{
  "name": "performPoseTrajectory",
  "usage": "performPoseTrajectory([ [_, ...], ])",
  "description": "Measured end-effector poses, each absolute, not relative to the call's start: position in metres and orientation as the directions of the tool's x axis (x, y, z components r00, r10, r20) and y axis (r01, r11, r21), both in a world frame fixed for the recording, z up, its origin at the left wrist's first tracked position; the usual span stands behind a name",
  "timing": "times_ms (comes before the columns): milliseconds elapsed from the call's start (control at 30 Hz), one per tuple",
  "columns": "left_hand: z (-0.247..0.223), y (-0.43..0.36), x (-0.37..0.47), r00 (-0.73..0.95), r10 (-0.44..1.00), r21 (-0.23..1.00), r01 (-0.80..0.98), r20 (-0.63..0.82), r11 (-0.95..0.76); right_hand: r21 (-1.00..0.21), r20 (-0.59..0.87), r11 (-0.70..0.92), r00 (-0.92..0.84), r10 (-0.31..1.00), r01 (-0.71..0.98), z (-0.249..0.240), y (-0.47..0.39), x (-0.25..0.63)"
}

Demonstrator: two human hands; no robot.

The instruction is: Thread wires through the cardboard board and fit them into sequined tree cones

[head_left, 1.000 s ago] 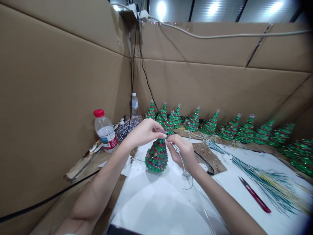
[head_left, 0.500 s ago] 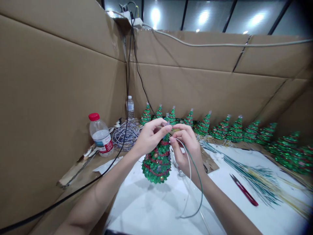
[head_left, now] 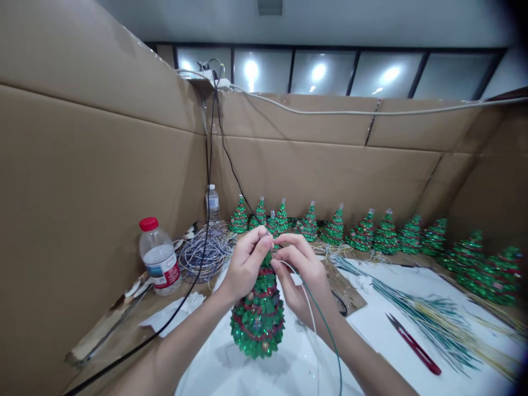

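Observation:
A small green beaded Christmas tree (head_left: 259, 319) with red garland hangs upright from my hands over the white table. My left hand (head_left: 249, 259) pinches the tip of the tree between thumb and fingers. Close beside it on the right, my right hand (head_left: 301, 272) has its fingers bent together at the top of the tree. A green wire (head_left: 329, 330) and a white wire (head_left: 310, 308) run from my right fingertips down in a curve. The tree's very top is partly hidden by my fingers.
Several similar trees (head_left: 333, 226) line the back. Red snips (head_left: 413, 344) and a bundle of wires (head_left: 429, 313) lie at right. At left are a red-capped bottle (head_left: 160, 264), tangled wire (head_left: 206, 250) and a black cable (head_left: 181, 286). Cardboard walls (head_left: 289, 159) surround the table.
The camera view has tilted up, so most of the scene sits lower. My hands remain at the top of the tree, which has turned slightly and appears nearer.

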State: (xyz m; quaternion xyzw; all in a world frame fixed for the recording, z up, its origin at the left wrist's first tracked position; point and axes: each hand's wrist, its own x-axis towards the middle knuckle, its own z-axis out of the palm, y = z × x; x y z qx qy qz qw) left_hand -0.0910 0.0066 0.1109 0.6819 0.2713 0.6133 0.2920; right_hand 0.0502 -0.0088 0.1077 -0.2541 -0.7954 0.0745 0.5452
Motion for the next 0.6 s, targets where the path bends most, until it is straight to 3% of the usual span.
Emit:
performPoseTrajectory([
  [333, 0.118, 0.003, -0.095, 0.062, 0.741, 0.743, -0.102, 0.669, -0.662, -0.507, 0.771, 0.841, -0.338, 0.540, 0.187, 0.115, -0.022, 0.055],
  [600, 0.117, 0.001, -0.093, 0.084, 0.756, 0.759, -0.119, 0.649, -0.640, -0.390, 0.809, 0.888, -0.371, 0.457, 0.244, 0.113, -0.016, 0.058],
])
